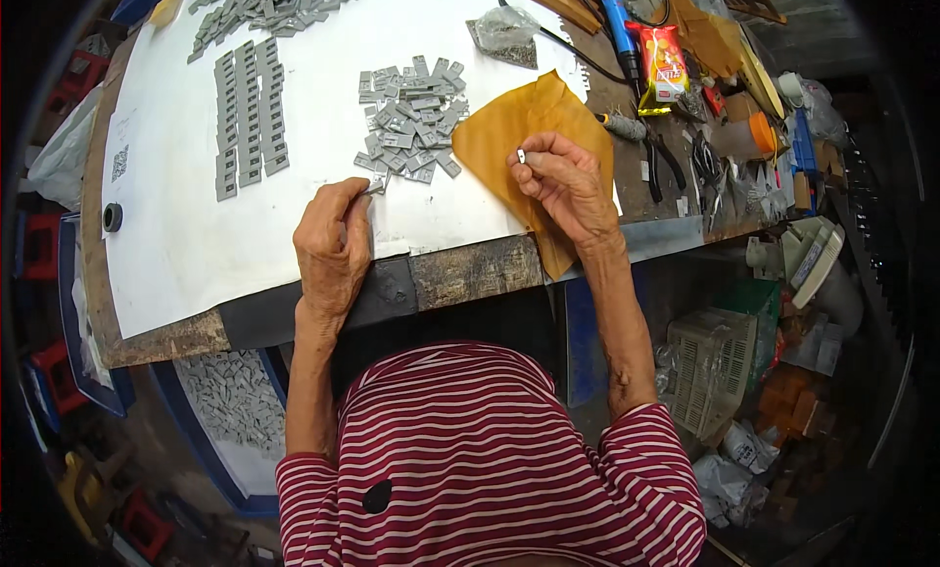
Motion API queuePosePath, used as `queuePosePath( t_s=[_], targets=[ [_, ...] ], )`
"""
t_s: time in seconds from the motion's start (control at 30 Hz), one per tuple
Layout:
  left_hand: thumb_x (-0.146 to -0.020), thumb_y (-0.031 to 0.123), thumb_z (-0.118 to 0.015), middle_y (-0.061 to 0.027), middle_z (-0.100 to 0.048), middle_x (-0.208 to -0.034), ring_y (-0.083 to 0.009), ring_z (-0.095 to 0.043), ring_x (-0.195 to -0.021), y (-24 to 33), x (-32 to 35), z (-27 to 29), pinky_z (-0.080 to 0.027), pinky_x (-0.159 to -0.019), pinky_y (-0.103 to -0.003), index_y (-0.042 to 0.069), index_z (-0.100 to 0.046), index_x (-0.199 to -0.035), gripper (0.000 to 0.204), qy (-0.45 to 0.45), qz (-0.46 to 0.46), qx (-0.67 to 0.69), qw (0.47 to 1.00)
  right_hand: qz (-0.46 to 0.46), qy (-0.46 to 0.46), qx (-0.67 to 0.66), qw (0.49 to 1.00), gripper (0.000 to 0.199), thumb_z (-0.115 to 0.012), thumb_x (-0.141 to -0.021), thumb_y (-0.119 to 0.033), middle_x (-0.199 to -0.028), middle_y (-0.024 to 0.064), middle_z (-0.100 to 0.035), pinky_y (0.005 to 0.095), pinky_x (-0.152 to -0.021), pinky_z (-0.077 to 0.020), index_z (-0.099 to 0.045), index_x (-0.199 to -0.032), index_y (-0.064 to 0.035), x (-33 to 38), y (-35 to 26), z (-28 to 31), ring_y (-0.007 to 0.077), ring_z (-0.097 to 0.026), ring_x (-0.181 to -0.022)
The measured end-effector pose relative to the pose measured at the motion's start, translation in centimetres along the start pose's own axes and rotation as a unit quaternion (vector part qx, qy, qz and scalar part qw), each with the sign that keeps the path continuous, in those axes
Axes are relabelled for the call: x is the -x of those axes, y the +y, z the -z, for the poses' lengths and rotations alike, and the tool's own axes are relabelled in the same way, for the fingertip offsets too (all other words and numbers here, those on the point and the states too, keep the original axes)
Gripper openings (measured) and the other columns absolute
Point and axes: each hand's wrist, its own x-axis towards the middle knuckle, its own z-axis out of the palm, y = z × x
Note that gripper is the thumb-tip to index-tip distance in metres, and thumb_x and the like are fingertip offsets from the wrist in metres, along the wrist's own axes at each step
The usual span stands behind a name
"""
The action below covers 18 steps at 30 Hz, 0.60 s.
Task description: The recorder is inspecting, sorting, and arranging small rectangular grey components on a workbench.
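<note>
My left hand (333, 232) rests at the table's near edge with its fingers closed. A small grey rectangular piece (376, 186) shows at its fingertips. Raised over a brown-yellow sheet (509, 126), my right hand (568, 187) pinches a tiny shiny metal part (521, 157) between thumb and forefinger. Between the hands, a little farther off, lies a loose pile of grey rectangular pieces (411, 121). Three neat columns of the same pieces (250, 117) stand to the left on white paper (186, 254).
More grey pieces (279, 4) are heaped at the far left. A black ring (113, 216) lies on the paper. Rightward are a bag of small parts (504, 40), a blue-handled tool (617, 23), a red packet (663, 68) and pliers (666, 165). A tray (235, 420) of pieces sits below.
</note>
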Motion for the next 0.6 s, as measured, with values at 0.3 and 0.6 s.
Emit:
queuePosePath(
  t_s=[0.3,0.6],
  targets=[
    [-0.075,-0.008,-0.057,-0.0132,-0.059,-0.078,-0.0231,-0.058,-0.068,-0.1,0.1,0.0,-0.045,-0.061,-0.029,-0.003,-0.058,-0.09,0.016,0.0,0.0,0.006,1.0,-0.005,-0.002,0.018,1.0,0.012,-0.055,-0.082,0.001,-0.082,0.0141,-0.061,0.0203,-0.057,-0.0506,-0.053,-0.093,0.004,0.1,0.7,-0.5,0.0134,-0.06,-0.066],
    [-0.077,-0.005,-0.057,-0.0115,-0.061,-0.08,-0.018,-0.059,-0.068,0.7,0.1,0.5,-0.046,-0.061,-0.026,-0.003,-0.059,-0.091,0.014,-0.013,0.05,0.029,0.998,-0.026,0.008,0.018,0.999,0.015,-0.056,-0.082,-0.001,-0.085,0.011,-0.06,0.0182,-0.059,-0.0483,-0.057,-0.096,0.0042,1.5,0.9,-1.9,0.0117,-0.057,-0.069]
  ],
)
